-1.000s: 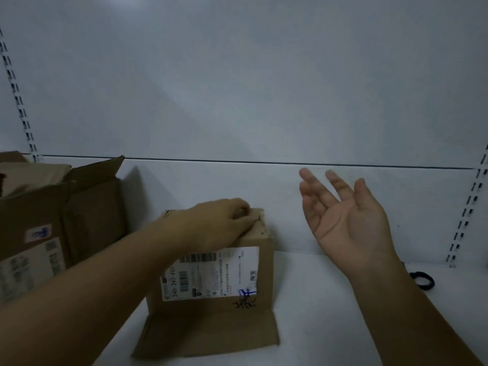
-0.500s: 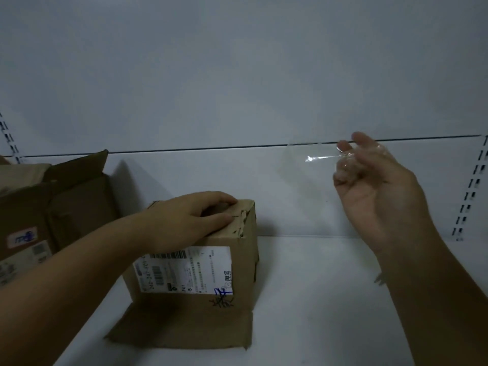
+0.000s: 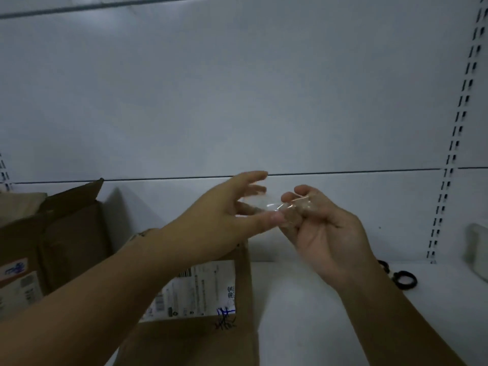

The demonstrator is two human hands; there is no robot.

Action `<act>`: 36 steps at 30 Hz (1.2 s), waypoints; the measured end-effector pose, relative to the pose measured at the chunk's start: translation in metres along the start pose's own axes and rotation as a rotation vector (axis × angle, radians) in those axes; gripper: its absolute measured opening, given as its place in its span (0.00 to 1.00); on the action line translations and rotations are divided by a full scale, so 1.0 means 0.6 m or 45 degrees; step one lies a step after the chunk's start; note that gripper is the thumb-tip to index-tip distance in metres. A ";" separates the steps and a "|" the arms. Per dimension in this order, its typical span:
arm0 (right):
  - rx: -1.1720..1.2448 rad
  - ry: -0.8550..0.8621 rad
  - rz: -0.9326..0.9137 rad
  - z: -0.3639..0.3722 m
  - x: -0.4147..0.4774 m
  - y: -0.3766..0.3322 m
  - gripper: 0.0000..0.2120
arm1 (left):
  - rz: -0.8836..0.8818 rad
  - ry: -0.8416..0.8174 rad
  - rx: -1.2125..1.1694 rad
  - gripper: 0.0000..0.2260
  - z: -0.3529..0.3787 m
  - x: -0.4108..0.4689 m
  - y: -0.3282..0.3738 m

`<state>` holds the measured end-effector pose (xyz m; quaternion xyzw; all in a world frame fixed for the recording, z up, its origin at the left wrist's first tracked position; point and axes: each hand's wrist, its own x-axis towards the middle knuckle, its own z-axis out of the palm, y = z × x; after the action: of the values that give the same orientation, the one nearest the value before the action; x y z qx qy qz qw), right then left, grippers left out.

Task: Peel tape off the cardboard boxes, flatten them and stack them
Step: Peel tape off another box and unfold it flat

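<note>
A small cardboard box [image 3: 237,286] with a white shipping label [image 3: 200,291] stands on the white shelf, partly hidden by my left forearm, its front flap folded down. Above it a strip of clear tape [image 3: 274,206] stretches between both hands. My right hand [image 3: 319,228] holds the crumpled end of the tape in its curled fingers. My left hand [image 3: 232,215] is raised off the box, fingers spread, thumb and fingers touching the tape's other end.
A larger open cardboard box [image 3: 52,241] with raised flaps stands at the left. Black rings [image 3: 404,280] lie on the white shelf [image 3: 330,313] at the right, with a pale object [image 3: 478,249] at the far right edge. A slotted upright [image 3: 456,128] runs up the back wall.
My left hand has left the top of the box and risen to meet the right hand at the tape. The right hand has come down and left with the tape.
</note>
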<state>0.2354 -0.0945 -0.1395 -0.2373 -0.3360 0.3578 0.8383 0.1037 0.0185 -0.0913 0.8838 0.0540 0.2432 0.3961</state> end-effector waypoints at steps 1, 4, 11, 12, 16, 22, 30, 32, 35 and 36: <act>-0.061 -0.026 -0.022 0.002 -0.001 0.002 0.12 | -0.003 0.000 -0.032 0.22 0.010 0.007 0.005; -0.267 -0.045 -0.108 0.000 0.000 0.011 0.15 | -0.018 0.137 -0.074 0.08 0.017 0.014 0.008; -0.899 -0.100 -0.304 0.017 -0.010 0.034 0.13 | -0.038 0.361 -0.036 0.08 -0.023 -0.027 -0.006; -0.931 -0.118 -0.314 0.019 -0.013 0.039 0.15 | -0.042 0.370 -0.024 0.08 -0.026 -0.034 -0.009; -1.280 -0.134 -0.567 0.033 -0.020 0.070 0.11 | -0.076 0.378 0.039 0.07 -0.031 -0.063 -0.016; -1.584 -0.111 -0.520 0.035 -0.026 0.056 0.04 | 0.013 0.314 0.158 0.07 -0.048 -0.106 -0.016; -1.855 -0.024 -0.239 0.040 -0.093 -0.058 0.09 | 0.050 -0.096 -0.241 0.07 -0.005 -0.080 0.005; -1.983 0.044 -0.109 0.041 -0.126 -0.098 0.10 | 0.089 -0.112 -0.273 0.11 0.025 -0.068 0.012; -1.917 0.180 -0.038 0.045 -0.184 -0.155 0.05 | 0.214 -0.124 -0.345 0.12 0.079 -0.049 0.040; -1.797 0.247 -0.060 0.043 -0.202 -0.173 0.07 | 0.258 -0.131 -0.383 0.12 0.096 -0.043 0.054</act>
<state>0.1995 -0.2483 -0.1040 -0.7469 -0.4163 0.0140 0.5183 0.1055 -0.0497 -0.1107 0.8268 -0.0924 0.2416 0.4995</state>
